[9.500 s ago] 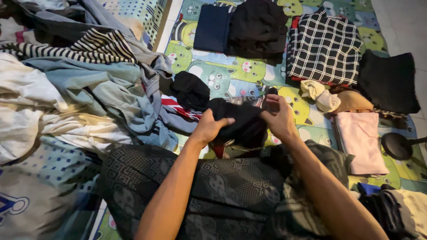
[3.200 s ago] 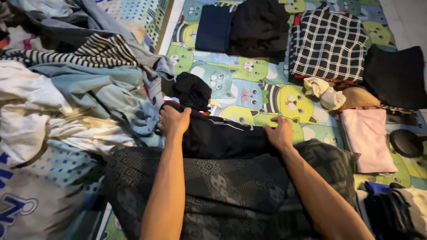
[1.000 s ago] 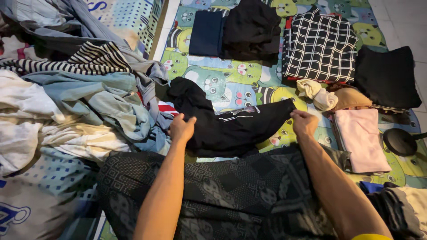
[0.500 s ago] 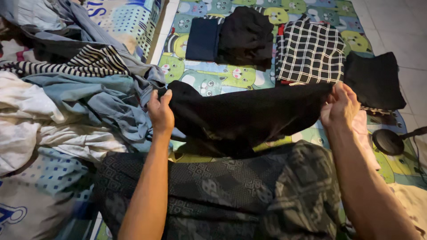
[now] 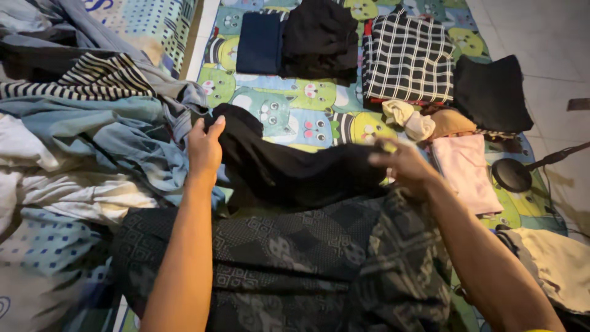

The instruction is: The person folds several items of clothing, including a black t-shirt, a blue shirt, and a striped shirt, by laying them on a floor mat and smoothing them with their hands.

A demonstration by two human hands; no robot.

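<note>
The black garment (image 5: 289, 172) is no longer held stretched in the air, as it was half a second ago; it is now laid down across the cat-print mat (image 5: 295, 117), just in front of the patterned lap (image 5: 295, 258). Its left end is pinched by the left hand (image 5: 204, 147) beside the heap of unfolded clothes (image 5: 92, 135). The right hand (image 5: 402, 165) is blurred with motion at the garment's right end, fingers loosely spread; whether the cloth is gripped there cannot be told. The garment is judged to be set flat for folding, with no fold yet made. Beyond it, folded piles are laid out: a navy piece (image 5: 259, 43), a checked shirt (image 5: 407, 58), a pink piece (image 5: 464, 172).
</note>
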